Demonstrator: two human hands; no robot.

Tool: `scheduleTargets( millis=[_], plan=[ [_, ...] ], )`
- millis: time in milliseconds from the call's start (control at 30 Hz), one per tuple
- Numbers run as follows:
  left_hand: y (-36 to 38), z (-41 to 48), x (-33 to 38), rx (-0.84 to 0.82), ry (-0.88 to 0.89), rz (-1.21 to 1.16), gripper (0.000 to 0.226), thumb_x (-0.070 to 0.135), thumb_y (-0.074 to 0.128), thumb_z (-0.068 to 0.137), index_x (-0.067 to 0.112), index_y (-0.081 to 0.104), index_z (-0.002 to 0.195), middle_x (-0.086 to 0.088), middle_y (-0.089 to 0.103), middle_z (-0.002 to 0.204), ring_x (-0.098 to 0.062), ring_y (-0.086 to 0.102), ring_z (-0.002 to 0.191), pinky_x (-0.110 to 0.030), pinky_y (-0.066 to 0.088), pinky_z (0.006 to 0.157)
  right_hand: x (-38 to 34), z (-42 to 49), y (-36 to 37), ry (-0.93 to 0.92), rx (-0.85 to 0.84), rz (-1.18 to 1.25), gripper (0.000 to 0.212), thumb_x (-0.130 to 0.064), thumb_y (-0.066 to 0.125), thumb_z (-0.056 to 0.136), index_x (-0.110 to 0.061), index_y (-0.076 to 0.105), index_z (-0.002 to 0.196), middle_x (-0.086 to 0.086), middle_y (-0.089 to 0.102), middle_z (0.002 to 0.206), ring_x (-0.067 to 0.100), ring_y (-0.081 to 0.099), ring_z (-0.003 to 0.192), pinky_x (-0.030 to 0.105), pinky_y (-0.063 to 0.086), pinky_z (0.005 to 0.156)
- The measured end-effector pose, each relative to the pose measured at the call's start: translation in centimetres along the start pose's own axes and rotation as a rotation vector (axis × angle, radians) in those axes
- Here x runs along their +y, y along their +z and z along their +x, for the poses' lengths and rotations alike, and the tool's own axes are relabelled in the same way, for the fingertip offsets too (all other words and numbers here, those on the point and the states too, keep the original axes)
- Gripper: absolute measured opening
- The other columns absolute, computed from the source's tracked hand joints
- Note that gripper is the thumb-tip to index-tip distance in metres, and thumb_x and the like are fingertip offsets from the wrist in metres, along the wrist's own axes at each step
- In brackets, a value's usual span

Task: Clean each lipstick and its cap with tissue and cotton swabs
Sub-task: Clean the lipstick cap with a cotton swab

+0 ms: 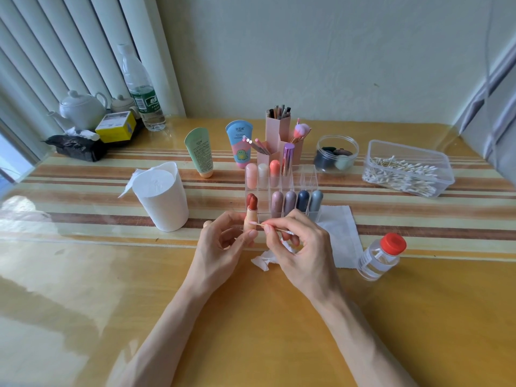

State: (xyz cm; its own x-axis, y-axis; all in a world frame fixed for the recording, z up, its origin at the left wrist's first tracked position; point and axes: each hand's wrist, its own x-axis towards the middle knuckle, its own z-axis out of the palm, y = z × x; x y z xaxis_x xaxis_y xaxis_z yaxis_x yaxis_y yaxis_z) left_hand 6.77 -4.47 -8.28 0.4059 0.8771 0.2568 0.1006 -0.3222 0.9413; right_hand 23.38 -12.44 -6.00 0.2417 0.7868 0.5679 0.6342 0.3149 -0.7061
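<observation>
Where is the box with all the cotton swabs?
In the head view, the clear box of cotton swabs sits at the far right, beside the round clear jar.

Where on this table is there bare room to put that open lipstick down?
Most room is the near table edge, either side of the forearms. Also free: the strip left of the tissue roll, and the stretch between the swab box and the red-capped bottle. It is crowded around the lipstick organizer and the tissue sheet by it.
</observation>
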Motion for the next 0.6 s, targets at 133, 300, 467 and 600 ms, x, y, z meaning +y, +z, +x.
scheduleTargets(
  millis=[133,300,467,600],
  plan=[
    [-0.06,-0.01,0.03,0.002,0.008,-0.010,0.020,0.020,0.074,0.096,0.007,0.071,0.111,-0.006,0.078,0.101,-0.029,0.078,0.084,-0.055,0.063,0.083,0.10,-0.06,-0.04,0.012,0.001,0.003,0.007,-0.009,0.075,0.096,-0.009,0.080,0.100,-0.013,0.059,0.085,0.002,0.061,0.076,0.006,0.042,0.067],
    [-0.01,0.10,-0.01,-0.015,0.015,-0.029,0.019,0.018,0.071,0.099,0.006,0.070,0.113,-0.009,0.078,0.099,-0.031,0.077,0.086,-0.056,0.063,0.084,0.18,-0.01,-0.11,0.026,0.012,0.017,0.006,-0.007,0.075,0.096,-0.009,0.080,0.098,-0.011,0.062,0.085,0.005,0.062,0.076,0.009,0.043,0.069],
    [-0.01,0.06,-0.23,-0.071,0.057,-0.005,0.018,0.020,0.064,0.105,0.009,0.070,0.118,-0.013,0.074,0.094,-0.031,0.074,0.086,-0.061,0.059,0.086,0.22,0.03,-0.18,0.036,0.013,0.026,0.006,-0.007,0.075,0.096,-0.009,0.080,0.098,-0.010,0.063,0.085,0.006,0.062,0.076,0.009,0.044,0.068],
    [-0.02,0.15,-0.64,-0.086,0.037,0.032,0.031,0.037,0.072,0.098,0.019,0.070,0.123,-0.007,0.078,0.100,-0.034,0.075,0.094,-0.069,0.054,0.082,0.12,-0.10,-0.18,0.028,0.000,0.030,0.007,-0.008,0.074,0.096,-0.009,0.080,0.099,-0.012,0.062,0.087,0.004,0.064,0.078,0.008,0.044,0.070]
  ],
)
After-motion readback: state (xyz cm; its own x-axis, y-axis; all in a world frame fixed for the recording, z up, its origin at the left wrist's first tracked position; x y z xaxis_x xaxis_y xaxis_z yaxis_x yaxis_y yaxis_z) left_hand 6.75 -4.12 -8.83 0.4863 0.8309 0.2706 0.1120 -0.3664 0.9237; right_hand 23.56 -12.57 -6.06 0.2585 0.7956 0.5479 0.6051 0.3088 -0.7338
